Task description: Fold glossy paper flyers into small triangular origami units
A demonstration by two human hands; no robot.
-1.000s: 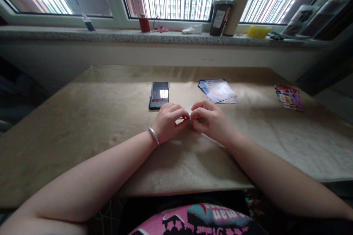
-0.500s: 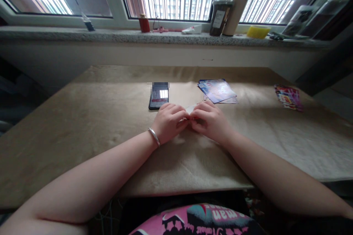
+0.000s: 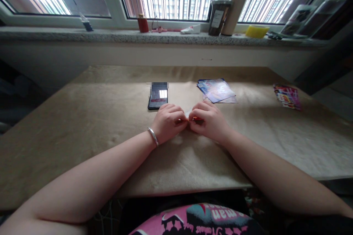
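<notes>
Close together over the middle of the table, my left hand [image 3: 169, 122] and my right hand [image 3: 209, 120] pinch a small, thin, red-and-white piece [image 3: 197, 118] between thumbs and fingers. Its red-orange part shows inside the curl of my right fingers, and a whitish bit peeks out between the hands; most of it is hidden, so its kind is unclear. A black phone [image 3: 158, 99] lies just beyond my left hand. Past my right hand is a loose stack of bluish-purple printed cards or sheets [image 3: 219, 91].
A fanned pile of red and pink printed packets [image 3: 287, 97] lies on the table [image 3: 82, 125] at the right. On the stone windowsill [image 3: 116, 36] stand a red container [image 3: 142, 24], a dark lidded cup [image 3: 218, 18] and a yellow object [image 3: 257, 32].
Both hands stay in nearly the same place. More red of the held piece now shows by my right fingers, and less of its white part shows between the hands.
</notes>
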